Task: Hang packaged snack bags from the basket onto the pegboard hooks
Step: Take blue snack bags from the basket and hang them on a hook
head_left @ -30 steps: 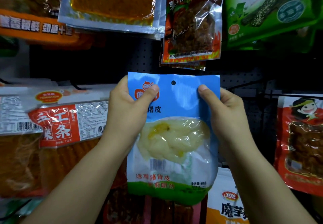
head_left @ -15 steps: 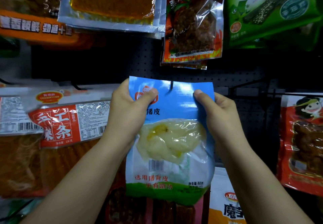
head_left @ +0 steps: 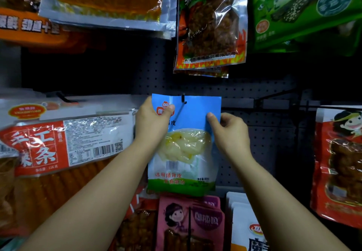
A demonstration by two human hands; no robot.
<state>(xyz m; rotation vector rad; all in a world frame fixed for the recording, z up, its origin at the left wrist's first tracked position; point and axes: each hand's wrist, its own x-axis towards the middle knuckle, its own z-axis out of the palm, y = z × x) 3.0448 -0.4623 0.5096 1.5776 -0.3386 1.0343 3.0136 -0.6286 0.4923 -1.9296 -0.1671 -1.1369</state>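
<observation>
Blue snack bag (head_left: 188,117) is held upright against the dark pegboard (head_left: 264,137), centre of scene, below the red flame-print bag (head_left: 210,25). The hook (head_left: 183,98) is seen passing through the hang hole near the bag's top edge; its black tip shows in front of the blue header, and a thin dark line runs down-left from it, shadow or wire, cannot be told.

Grip: the upper-left corner is pinched by the left hand (head_left: 151,121), thumb on the front over the logo. The right edge, lower down, is pinched by the right hand (head_left: 229,131), thumb on the front, remaining fingers curled behind.

Risks, judged:
- How far the bag is seated cannot be told. If let go while only on the tip, it could slide forward and drop onto the pink bag (head_left: 191,223) below.
- A downward or sideways pull could tear the thin header at the hole.
- Uneven grip heights could leave it hanging crooked.
- The left forearm lies close to the long red-and-white pack (head_left: 64,144); it could be knocked on withdrawal.
</observation>
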